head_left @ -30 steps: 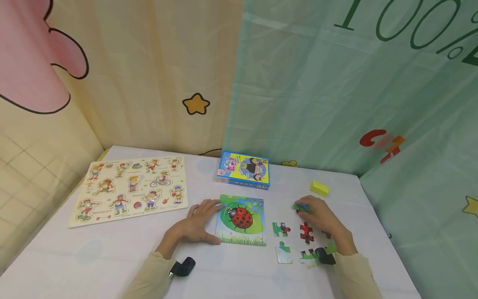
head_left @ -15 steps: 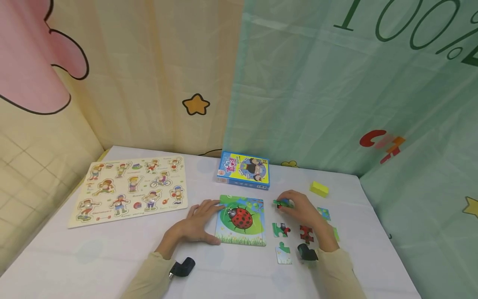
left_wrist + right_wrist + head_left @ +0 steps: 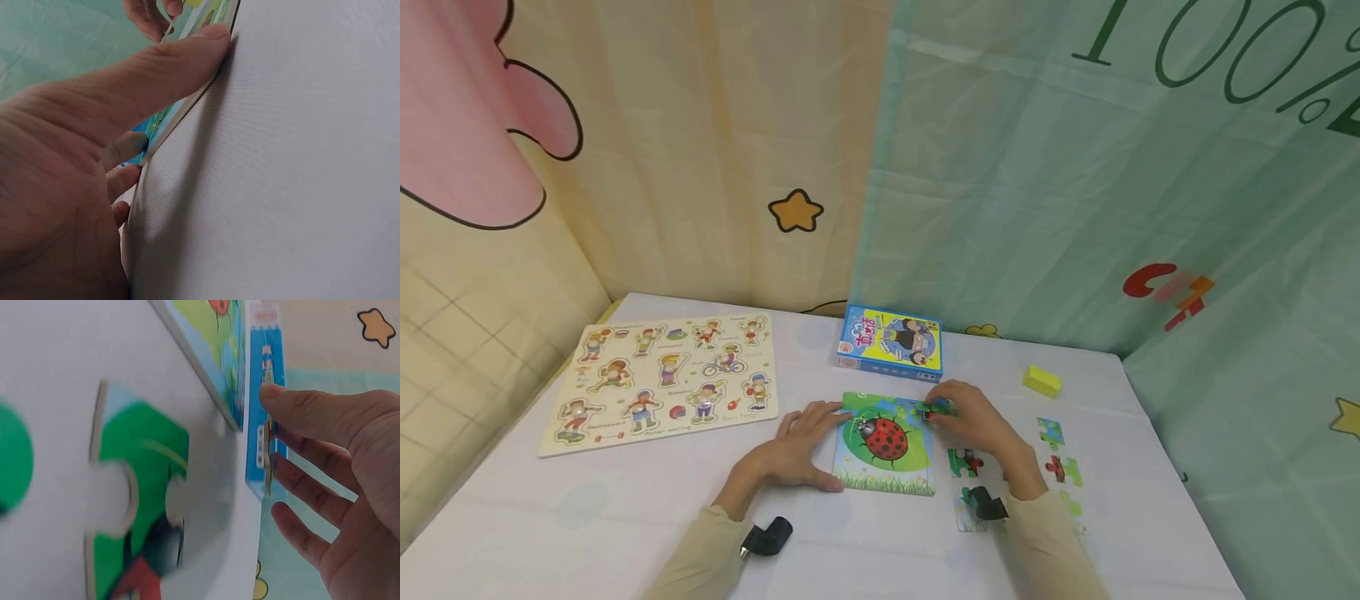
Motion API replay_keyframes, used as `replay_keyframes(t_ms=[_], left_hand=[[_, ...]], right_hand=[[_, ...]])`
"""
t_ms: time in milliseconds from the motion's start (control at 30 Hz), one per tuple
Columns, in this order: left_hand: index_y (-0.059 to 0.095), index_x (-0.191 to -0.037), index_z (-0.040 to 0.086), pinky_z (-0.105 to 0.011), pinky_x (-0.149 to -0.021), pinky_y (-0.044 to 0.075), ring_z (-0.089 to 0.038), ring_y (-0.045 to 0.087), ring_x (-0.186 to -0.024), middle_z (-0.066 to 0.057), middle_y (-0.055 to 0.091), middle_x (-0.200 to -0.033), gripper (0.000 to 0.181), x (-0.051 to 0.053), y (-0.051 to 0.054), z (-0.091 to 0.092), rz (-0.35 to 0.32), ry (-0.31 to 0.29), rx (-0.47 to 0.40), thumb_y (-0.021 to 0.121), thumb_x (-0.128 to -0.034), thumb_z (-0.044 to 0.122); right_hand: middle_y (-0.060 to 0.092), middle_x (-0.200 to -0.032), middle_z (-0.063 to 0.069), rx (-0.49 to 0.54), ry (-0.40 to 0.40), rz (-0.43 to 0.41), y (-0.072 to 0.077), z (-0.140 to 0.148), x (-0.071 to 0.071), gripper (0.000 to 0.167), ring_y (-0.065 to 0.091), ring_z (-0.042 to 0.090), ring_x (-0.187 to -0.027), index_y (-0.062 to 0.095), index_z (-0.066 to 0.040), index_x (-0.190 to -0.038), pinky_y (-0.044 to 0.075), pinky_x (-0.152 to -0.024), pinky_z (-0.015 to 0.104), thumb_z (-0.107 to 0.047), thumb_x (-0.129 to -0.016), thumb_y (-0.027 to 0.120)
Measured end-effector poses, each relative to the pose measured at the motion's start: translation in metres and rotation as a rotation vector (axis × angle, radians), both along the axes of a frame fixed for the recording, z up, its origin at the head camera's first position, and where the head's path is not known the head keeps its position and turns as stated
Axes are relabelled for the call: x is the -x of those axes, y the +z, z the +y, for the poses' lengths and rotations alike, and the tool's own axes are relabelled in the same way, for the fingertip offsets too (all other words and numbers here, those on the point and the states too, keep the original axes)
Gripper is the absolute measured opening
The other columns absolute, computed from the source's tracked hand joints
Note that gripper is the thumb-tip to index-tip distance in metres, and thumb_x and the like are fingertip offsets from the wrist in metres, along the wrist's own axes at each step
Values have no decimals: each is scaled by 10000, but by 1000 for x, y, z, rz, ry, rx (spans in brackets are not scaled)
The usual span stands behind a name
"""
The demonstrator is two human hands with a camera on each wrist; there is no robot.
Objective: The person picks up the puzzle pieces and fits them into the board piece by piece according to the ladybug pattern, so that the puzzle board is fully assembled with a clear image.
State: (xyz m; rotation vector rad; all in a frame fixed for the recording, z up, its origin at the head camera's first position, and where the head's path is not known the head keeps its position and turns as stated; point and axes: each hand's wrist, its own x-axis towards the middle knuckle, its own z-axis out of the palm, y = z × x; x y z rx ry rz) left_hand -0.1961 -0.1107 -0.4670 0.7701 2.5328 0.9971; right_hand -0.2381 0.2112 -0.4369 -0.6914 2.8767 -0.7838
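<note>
A square ladybug picture board (image 3: 883, 437) lies on the white table in the head view. My left hand (image 3: 793, 450) rests at its left edge, thumb and fingertips touching the border, fingers spread. Over the board's upper right corner, my right hand (image 3: 977, 421) pinches a jigsaw piece (image 3: 940, 407) with green, blue and red on it. The right wrist view shows this piece (image 3: 269, 456) edge-on between thumb and fingers, raised off the table. Several loose jigsaw pieces lie right of the board, among them a green one with black and red (image 3: 140, 487); my right forearm partly hides others.
Behind the board stands a blue and yellow box (image 3: 891, 343). A wooden board with sports figures (image 3: 662, 383) occupies the left side. A small yellow block (image 3: 1042, 381) lies at the back right. Printed curtains (image 3: 1000, 208) hang behind the table.
My right hand has carried the jigsaw piece leftward from among the loose pieces to the ladybug board's upper right corner. My left hand has stayed at the left edge.
</note>
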Motion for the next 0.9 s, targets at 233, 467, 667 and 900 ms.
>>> replay_keyframes(t_ms=[233,467,667,900], left_hand=[[336,-1551,105,-656,-1186,82,-398,135,-1516,-160,222,-1639,992,1,0,3,6,-9,5,856,-759,401],[339,-1546,86,-668,-1183,73,-417,134,-1517,-183,227,-1635,987,-1,4,-1,6,-5,-8,853,-759,388],[336,-1552,106,-661,-1183,71,-405,145,-1515,-170,228,-1636,986,0,1,-1,6,-12,-8,846,-764,409],[334,-1552,104,-675,-1179,73,-412,140,-1515,-173,226,-1637,996,0,1,-2,2,-9,-13,850,-757,412]], right_hand=[[695,-1161,34,-13,43,-30,3,-24,1,204,599,257,-1157,721,-98,-1096,464,-1054,503,-134,-898,749],[701,-1156,40,-24,123,-57,1,-48,4,201,611,232,-1134,718,-86,-1112,498,-1037,447,-133,-917,729],[684,-1197,49,-66,98,-80,-3,-61,2,212,584,249,-1166,714,-99,-1132,472,-1068,470,-170,-932,716],[675,-1220,58,-105,68,-83,-3,-71,1,208,582,252,-1183,721,-101,-1133,471,-1073,466,-173,-939,709]])
